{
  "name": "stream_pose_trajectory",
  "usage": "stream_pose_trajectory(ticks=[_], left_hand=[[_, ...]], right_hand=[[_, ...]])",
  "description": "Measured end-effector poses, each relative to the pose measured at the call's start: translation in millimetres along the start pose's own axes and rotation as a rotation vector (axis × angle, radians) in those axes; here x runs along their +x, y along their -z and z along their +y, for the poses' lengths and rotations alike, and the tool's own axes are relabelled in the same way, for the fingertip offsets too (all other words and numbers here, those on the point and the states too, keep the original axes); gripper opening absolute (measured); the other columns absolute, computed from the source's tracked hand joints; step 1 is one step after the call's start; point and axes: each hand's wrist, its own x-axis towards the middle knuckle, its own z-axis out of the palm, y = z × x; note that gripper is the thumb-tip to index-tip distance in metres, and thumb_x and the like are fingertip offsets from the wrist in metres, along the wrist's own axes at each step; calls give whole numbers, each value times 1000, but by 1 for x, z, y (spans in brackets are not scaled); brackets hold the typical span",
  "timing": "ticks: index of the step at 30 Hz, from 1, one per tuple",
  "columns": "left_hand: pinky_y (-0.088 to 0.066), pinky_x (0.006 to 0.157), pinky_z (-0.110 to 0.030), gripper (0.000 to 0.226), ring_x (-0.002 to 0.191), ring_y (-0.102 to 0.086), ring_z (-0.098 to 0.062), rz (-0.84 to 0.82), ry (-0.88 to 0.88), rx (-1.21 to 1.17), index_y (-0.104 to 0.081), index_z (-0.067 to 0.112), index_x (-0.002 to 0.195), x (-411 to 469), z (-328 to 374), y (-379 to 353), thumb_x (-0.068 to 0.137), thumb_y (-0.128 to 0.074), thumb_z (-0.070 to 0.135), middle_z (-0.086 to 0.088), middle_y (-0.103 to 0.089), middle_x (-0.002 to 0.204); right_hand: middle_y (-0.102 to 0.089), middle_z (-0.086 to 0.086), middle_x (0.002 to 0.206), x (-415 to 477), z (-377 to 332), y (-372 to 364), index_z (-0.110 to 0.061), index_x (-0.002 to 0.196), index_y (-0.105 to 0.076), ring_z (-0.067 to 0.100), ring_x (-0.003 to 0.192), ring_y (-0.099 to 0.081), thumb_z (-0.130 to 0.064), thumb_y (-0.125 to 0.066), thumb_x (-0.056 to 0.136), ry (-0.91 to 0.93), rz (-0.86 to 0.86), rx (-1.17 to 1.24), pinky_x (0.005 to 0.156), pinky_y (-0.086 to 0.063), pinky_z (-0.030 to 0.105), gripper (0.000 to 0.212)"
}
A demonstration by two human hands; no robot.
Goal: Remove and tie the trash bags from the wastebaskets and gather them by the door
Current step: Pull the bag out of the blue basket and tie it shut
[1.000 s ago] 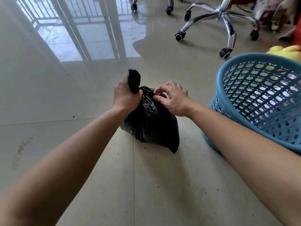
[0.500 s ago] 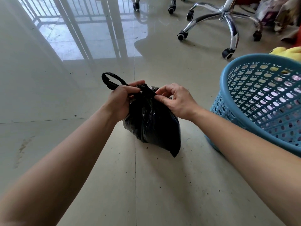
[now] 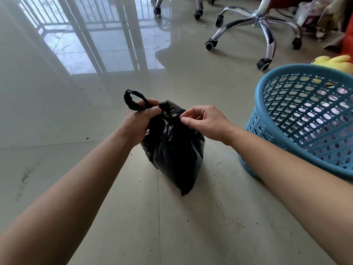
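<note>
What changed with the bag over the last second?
The left hand bent the twisted end of the bag from upright into a loop pointing left, and still grips its base. The right hand stays pinching the neck. Bag's place on the floor and basket unchanged.

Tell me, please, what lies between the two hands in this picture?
In the head view, the gathered neck of the black trash bag lies between the left hand and the right hand; nothing else is there.
</note>
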Motion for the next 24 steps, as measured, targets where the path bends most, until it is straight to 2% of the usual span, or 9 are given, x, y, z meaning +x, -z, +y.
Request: stream_pose_trajectory(ticks=[4,6,9,13,15,18,20,22,24], left_hand=[[-49,58,-26,23,60,-57,-14,101,-36,36,-55,16,81,1,-4,5,87,-62,-5,-2,-57,71],[-51,60,-26,24,62,-59,-15,98,-59,36,-57,15,79,0,-5,7,87,-61,-8,-3,-59,71],[-55,67,-23,22,68,-66,-13,58,-71,13,-62,12,84,-2,-6,9,86,-63,-10,-6,-64,79],[-56,75,-25,19,83,-70,-17,-83,-85,30,-66,11,88,-3,-7,12,84,-67,-8,-8,-69,90],[-57,78,-26,22,86,-70,-18,-115,-96,50,-69,14,82,-4,-8,11,83,-67,-8,-8,-71,92],[-55,85,-28,24,96,-69,-22,-138,-122,89,-72,19,79,-4,-8,10,81,-71,-5,-14,-70,104],[-53,86,-29,20,96,-69,-22,-110,-147,115,-73,17,85,-2,-7,11,79,-75,-2,-13,-72,104],[-54,87,-31,23,95,-71,-22,-64,-177,158,-72,15,96,-1,-5,14,79,-77,0,-12,-75,101],[-53,96,-36,34,101,-71,-26,-32,-181,237,-70,16,107,0,-6,26,77,-81,7,-14,-75,101]], right_hand=[[-70,-2,87,-1,-7,1,-18,112,-67,11,70,-72,-25,-66,95,-67,-24,105,58,-50,18,18],[-70,-1,87,-1,-11,0,-17,119,-62,14,70,-73,-27,-62,97,-84,-49,126,57,-50,20,23],[-70,0,86,1,-14,-1,-19,131,-55,16,70,-73,-29,-58,100,-95,-86,103,58,-51,25,33],[-70,1,82,2,-17,-2,-28,145,-42,22,70,-74,-32,-51,103,-92,-185,70,50,-52,24,43],[-69,1,78,2,-19,-2,-31,142,-46,23,68,-74,-33,-52,102,-82,-206,41,48,-51,24,40],[-61,-2,70,3,-16,-3,-27,110,-66,15,58,-72,-32,-61,98,-6,-93,-39,51,-45,23,14],[-60,-8,69,3,-15,-4,-29,97,-65,9,59,-68,-36,-62,96,62,-17,-194,60,-44,24,7],[-62,-12,79,1,-16,-3,-32,99,-60,12,75,-64,-42,-56,98,123,26,-467,70,-43,29,11],[-62,-8,99,-5,-13,2,-30,106,-57,21,90,-59,-42,-48,100,176,67,-752,74,-38,33,16]])
